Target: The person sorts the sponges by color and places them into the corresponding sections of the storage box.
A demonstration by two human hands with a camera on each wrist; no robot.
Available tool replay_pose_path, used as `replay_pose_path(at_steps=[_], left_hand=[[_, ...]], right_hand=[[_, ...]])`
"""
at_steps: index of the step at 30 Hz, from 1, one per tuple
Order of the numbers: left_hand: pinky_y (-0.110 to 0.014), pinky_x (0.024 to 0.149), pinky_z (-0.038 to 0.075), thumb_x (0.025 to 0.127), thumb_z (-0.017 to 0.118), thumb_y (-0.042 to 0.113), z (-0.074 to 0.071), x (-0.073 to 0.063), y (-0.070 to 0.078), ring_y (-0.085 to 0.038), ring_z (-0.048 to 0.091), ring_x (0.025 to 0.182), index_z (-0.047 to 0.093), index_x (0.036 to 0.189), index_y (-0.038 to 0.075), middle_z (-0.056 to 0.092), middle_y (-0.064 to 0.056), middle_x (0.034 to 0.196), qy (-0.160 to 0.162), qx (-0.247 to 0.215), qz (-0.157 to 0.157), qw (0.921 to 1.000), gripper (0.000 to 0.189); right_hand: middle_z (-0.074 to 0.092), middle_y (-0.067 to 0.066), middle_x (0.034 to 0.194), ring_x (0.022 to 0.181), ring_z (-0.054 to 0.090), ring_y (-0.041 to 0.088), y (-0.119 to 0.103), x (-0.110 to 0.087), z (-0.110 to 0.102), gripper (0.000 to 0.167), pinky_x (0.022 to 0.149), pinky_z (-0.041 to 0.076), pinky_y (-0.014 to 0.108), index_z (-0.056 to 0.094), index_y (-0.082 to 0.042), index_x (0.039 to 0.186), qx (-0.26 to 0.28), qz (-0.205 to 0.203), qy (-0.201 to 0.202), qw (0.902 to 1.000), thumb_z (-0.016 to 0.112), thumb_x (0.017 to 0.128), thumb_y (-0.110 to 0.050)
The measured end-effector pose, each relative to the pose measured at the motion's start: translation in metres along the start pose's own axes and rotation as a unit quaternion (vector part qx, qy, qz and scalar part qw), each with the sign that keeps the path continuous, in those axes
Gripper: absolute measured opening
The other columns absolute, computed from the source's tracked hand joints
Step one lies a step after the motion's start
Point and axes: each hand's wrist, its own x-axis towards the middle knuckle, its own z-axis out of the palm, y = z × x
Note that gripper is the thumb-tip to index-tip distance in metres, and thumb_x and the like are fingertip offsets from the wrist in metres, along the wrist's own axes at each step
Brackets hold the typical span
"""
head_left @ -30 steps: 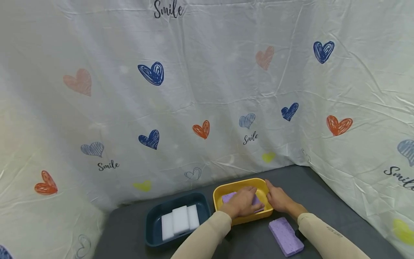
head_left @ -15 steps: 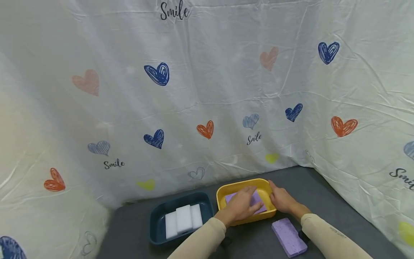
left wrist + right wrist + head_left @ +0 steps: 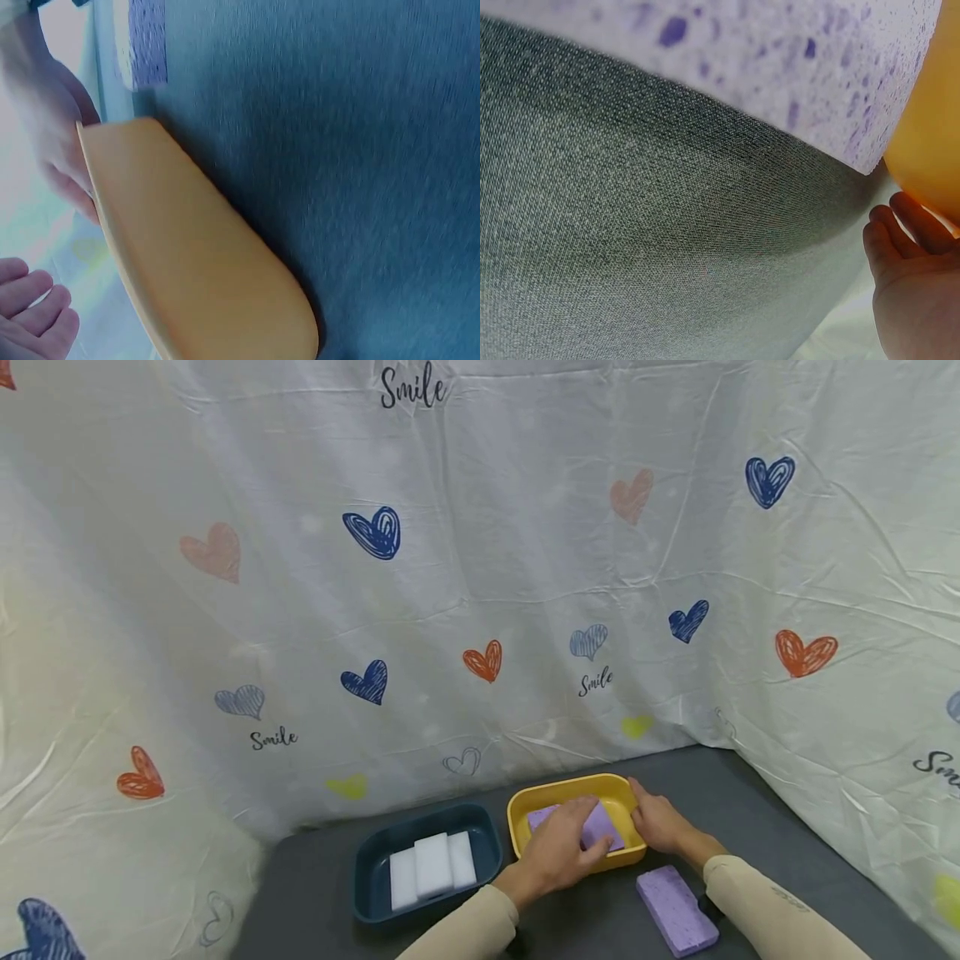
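A yellow plastic tub [image 3: 525,795] stands at the back of the table with purple sponge [image 3: 602,828] lying inside. My left hand [image 3: 561,847] is over the tub's near side, fingers loosely bent and partly covering the sponge. In the left wrist view, its fingers [image 3: 45,315] are apart from the tub wall [image 3: 195,247] and hold nothing. My right hand [image 3: 666,823] grips the tub's right end at the rim; in the right wrist view its fingers [image 3: 919,225] lie against the outer wall. Another purple sponge [image 3: 677,910] lies on the table below the right forearm.
Left of the yellow tub stands a dark blue tub [image 3: 363,868] holding white foam blocks [image 3: 433,865] laid side by side. A pale curtain [image 3: 480,552] printed with hearts hangs behind and beside the dark table [image 3: 315,902].
My left hand has drawn back toward me from the sponge in the yellow tub, uncovering more of it. The right hand stays at the tub's rim. The head view has turned slightly left.
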Motion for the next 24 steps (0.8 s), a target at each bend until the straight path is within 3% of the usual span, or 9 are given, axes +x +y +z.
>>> replay_pose_path(at_steps=[4, 6, 11, 15, 21, 24], left_hand=[[-0.042, 0.119, 0.052, 0.106, 0.068, 0.039, 0.000, -0.007, 0.009, -0.026, 0.066, 0.140, 0.060, 0.152, 0.002, 0.069, -0.012, 0.150, 0.028, 0.003, 0.014, 0.9995, 0.060], [-0.041, 0.119, 0.052, 0.105, 0.070, 0.038, 0.000, -0.010, 0.013, -0.026, 0.065, 0.140, 0.059, 0.153, 0.002, 0.068, -0.013, 0.150, 0.033, -0.003, 0.019, 0.9993, 0.062], [-0.038, 0.120, 0.050, 0.104, 0.070, 0.041, -0.001, -0.017, 0.024, -0.024, 0.064, 0.143, 0.057, 0.155, 0.002, 0.066, -0.012, 0.153, 0.025, -0.010, 0.028, 0.9992, 0.065], [-0.035, 0.119, 0.051, 0.104, 0.072, 0.044, 0.002, -0.023, 0.033, -0.021, 0.064, 0.142, 0.059, 0.154, 0.004, 0.068, -0.010, 0.152, 0.023, -0.003, 0.047, 0.9986, 0.066], [-0.029, 0.117, 0.051, 0.101, 0.076, 0.045, 0.015, -0.031, 0.044, -0.016, 0.066, 0.138, 0.061, 0.151, 0.005, 0.070, -0.007, 0.148, 0.039, 0.004, 0.105, 0.9937, 0.066], [-0.026, 0.117, 0.050, 0.100, 0.077, 0.046, 0.023, -0.035, 0.048, -0.013, 0.065, 0.138, 0.061, 0.150, 0.006, 0.071, -0.006, 0.147, 0.033, 0.011, 0.124, 0.9917, 0.066]], right_hand=[[0.071, 0.003, 0.089, 0.073, 0.060, 0.012, 0.000, -0.001, 0.000, 0.067, 0.078, 0.056, 0.037, 0.030, 0.012, 0.165, -0.001, -0.009, 0.003, 1.0000, 0.050, 0.106, -0.011], [0.073, 0.007, 0.091, 0.074, 0.061, 0.012, 0.001, -0.001, 0.001, 0.067, 0.079, 0.058, 0.039, 0.031, 0.012, 0.164, -0.006, -0.015, 0.011, 0.9998, 0.050, 0.105, -0.011], [0.077, 0.019, 0.113, 0.078, 0.063, 0.013, 0.003, -0.002, 0.002, 0.065, 0.080, 0.060, 0.042, 0.034, 0.012, 0.162, -0.010, -0.026, 0.028, 0.9992, 0.052, 0.104, -0.010], [0.076, 0.012, 0.101, 0.071, 0.059, 0.010, 0.003, -0.002, 0.000, 0.066, 0.073, 0.056, 0.035, 0.032, 0.013, 0.163, -0.005, -0.028, 0.019, 0.9994, 0.052, 0.104, -0.010], [0.076, 0.021, 0.120, 0.078, 0.063, 0.011, -0.001, -0.003, -0.002, 0.066, 0.082, 0.060, 0.040, 0.030, 0.013, 0.164, -0.008, -0.014, 0.011, 0.9998, 0.051, 0.105, -0.010], [0.076, 0.018, 0.113, 0.075, 0.062, 0.011, -0.004, -0.005, -0.003, 0.066, 0.080, 0.059, 0.039, 0.030, 0.014, 0.164, -0.006, -0.016, 0.012, 0.9998, 0.051, 0.106, -0.010]])
